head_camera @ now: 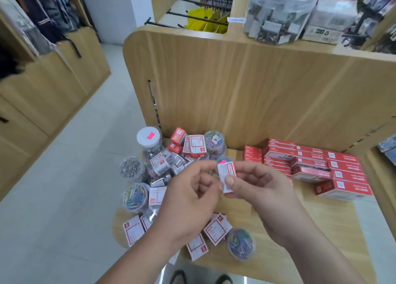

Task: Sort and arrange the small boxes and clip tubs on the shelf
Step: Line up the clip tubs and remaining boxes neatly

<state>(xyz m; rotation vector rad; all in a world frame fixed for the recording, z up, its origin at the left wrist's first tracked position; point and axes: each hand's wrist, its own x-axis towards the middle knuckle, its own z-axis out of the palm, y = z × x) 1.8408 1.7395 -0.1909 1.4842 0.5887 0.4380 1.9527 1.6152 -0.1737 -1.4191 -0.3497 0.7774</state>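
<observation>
On the left side of the wooden shelf [321, 215], a tall tub [149, 141] with a white lid and a pink sticker is set at the back. A tub of silver clips [131, 169] is seen just in front of it, and a tub of coloured clips [136, 197] is placed nearer the front edge. Just beside them, small white and red boxes [196, 146] are piled in a loose heap, some flat and some tilted. A round tub of bright clips [215, 141] is tucked among them by the back wall.

Above the middle of the shelf, the left hand [188, 198] is held with its fingers curled. Its fingertips reach the left edge of a small box [227, 174], but it cannot be told if the box is pinched by them. The small box, white with red print, is held up in the air over the heap. It is pinched by the thumb and fingers of the right hand [263, 187].

Under the hands, a few flat boxes [216, 230] are laid near the front edge, with a tub of blue and green clips [241, 244] just beside them. On the right, long red boxes [310, 163] are stacked in rows against the back wall.
</observation>
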